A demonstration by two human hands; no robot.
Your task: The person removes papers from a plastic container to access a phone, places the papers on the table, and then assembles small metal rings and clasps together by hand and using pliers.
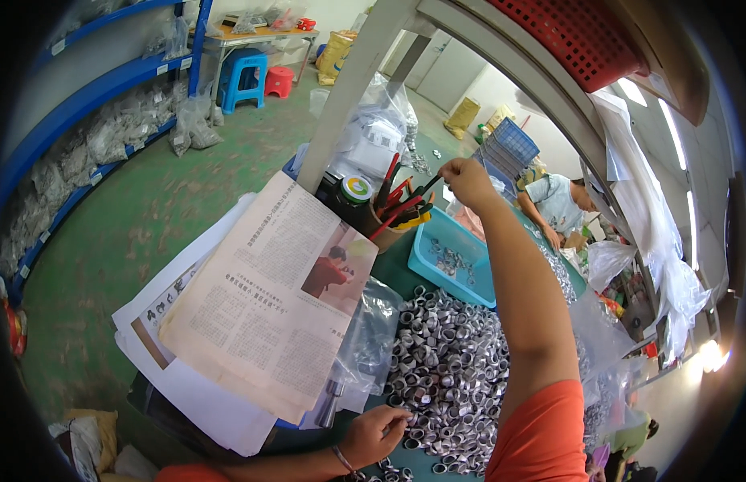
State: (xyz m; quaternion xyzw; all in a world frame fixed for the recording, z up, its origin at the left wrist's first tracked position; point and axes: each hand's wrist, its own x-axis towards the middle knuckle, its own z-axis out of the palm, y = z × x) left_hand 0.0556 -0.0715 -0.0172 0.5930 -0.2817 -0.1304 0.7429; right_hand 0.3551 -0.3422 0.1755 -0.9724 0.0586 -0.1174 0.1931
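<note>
My right hand [469, 183] reaches out over the pen cup [386, 234]. It pinches the upper end of a slim black pen-like tool [430, 185], whose lower end is lost among the red, black and yellow handles in the cup. Down at the lower middle, my left hand [374, 435] rests at the near-left edge of a heap of silver metal rings [449, 365]. Its fingers are curled together, and whatever sits between the tips is too small to make out. A blue plastic basket [455, 261] with some loose rings stands behind the heap.
Newspaper sheets [260, 313] lie left of the heap, beside a clear plastic bag [371, 329]. A round-lidded jar [356, 189] stands by the pale frame post [353, 96]. A red basket [578, 40] hangs overhead. Another person [559, 205] sits across. Blue shelving [100, 96] lines the left.
</note>
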